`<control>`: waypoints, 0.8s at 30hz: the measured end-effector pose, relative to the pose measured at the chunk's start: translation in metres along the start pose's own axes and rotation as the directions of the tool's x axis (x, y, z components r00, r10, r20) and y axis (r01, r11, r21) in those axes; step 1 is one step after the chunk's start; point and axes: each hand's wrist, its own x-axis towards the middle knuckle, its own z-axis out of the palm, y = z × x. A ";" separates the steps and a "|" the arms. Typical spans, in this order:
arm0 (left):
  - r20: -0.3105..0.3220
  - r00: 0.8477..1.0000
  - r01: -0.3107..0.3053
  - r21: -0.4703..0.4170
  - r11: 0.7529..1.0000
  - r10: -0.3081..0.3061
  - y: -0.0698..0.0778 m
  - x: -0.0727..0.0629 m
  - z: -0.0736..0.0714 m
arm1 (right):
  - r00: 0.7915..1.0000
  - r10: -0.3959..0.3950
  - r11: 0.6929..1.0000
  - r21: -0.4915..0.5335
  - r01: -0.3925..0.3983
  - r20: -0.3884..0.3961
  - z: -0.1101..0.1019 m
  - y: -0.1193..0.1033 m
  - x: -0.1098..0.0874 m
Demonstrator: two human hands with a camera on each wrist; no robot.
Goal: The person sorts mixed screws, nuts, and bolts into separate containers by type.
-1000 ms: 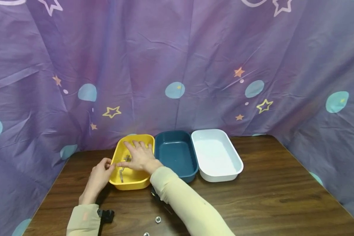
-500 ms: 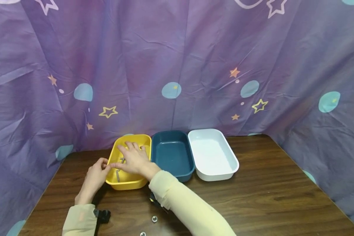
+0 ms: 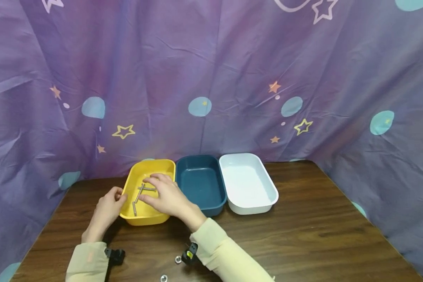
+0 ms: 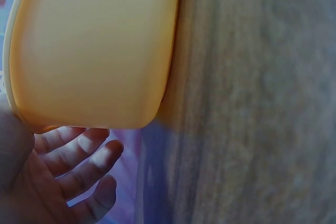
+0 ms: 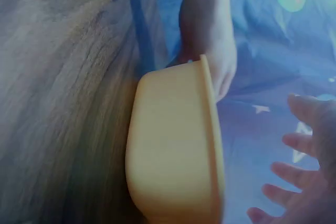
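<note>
A yellow tray (image 3: 146,215) stands at the left of the table with several metal bolts (image 3: 140,192) lying in it. My left hand (image 3: 107,207) grips its left rim; in the left wrist view the thumb is by the rim and the fingers (image 4: 92,174) lie along the outer side. Over the right half of the tray is my right hand (image 3: 167,197), thumb and fingers apart, close by the bolts. Nothing shows between the right hand's spread fingers (image 5: 294,174) in the right wrist view.
To the right of the yellow tray stand a dark blue tray (image 3: 201,188) and a white tray (image 3: 248,186), side by side. Two metal nuts, a nearer one (image 3: 163,278) and a farther one (image 3: 178,259), lie on the wooden table (image 3: 310,235). A purple curtain (image 3: 169,78) hangs behind.
My right hand has drawn back to the right across the yellow tray, uncovering more of the bolts. The left hand keeps its place at the rim. The head view has turned slightly right.
</note>
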 end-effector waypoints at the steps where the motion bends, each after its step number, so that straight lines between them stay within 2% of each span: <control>1: -0.003 1.000 0.001 0.005 1.000 -0.001 -0.001 0.000 -0.001 | 1.000 -0.009 1.000 0.010 0.009 -0.003 -0.003 0.000 -0.003; 11: 0.004 1.000 0.015 0.012 1.000 -0.015 -0.002 0.001 -0.002 | 0.993 -0.120 0.992 0.042 0.119 0.014 -0.028 0.005 -0.040; 15: 0.003 1.000 0.005 0.010 1.000 -0.005 -0.001 0.002 0.000 | 0.990 -0.135 0.989 0.062 0.132 0.044 -0.036 0.012 -0.056; 24: 0.010 1.000 0.029 0.010 1.000 -0.029 -0.002 0.003 0.000 | 0.975 -0.200 0.977 0.090 0.191 0.099 -0.047 0.023 -0.086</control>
